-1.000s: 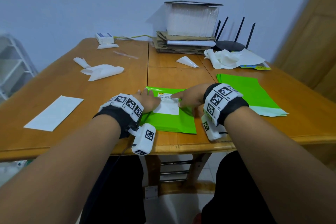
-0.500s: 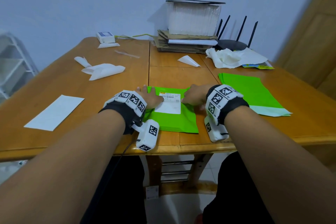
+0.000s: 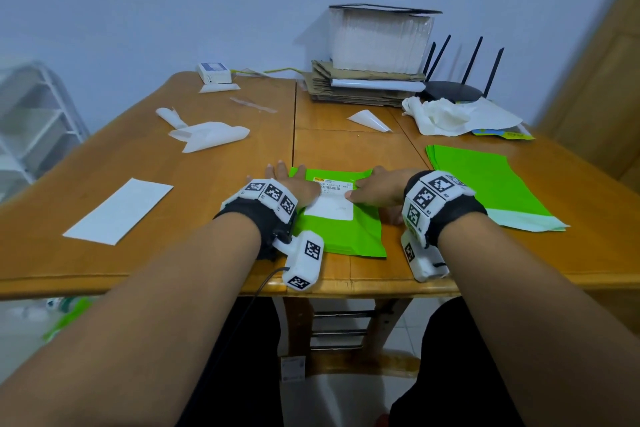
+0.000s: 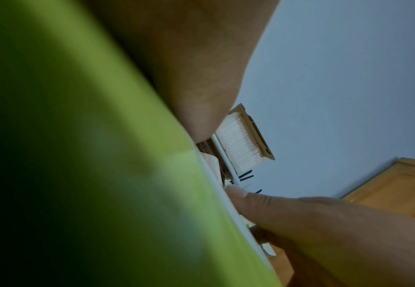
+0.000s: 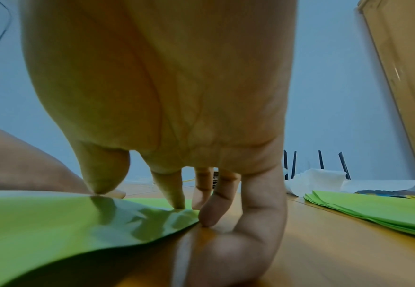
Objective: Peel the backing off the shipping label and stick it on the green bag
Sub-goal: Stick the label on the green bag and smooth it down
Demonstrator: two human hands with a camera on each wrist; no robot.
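Observation:
A green bag (image 3: pixel 346 236) lies flat near the front edge of the wooden table (image 3: pixel 207 253). A white shipping label (image 3: pixel 330 206) with print along its top sits on the bag's upper middle. My left hand (image 3: pixel 294 184) lies flat over the bag's left side, its thumb on the label's left edge. My right hand (image 3: pixel 375 185) presses the label's right edge with its thumb, fingers spread on the bag. In the right wrist view the fingertips (image 5: pixel 176 203) touch the green bag (image 5: pixel 66 223) and the table. The left wrist view shows the bag (image 4: pixel 103 155) close up.
A stack of green bags (image 3: pixel 485 191) lies to the right. A flat white sheet (image 3: pixel 119 210) and curled backing papers (image 3: pixel 207 135) lie on the left. At the back stand cardboard sheets with a box (image 3: pixel 367 87), a router (image 3: pixel 453 90) and crumpled white paper (image 3: pixel 450 116).
My right hand has slid rightward along the label's top, from near its left part to its right edge. The left hand has stayed on the left side.

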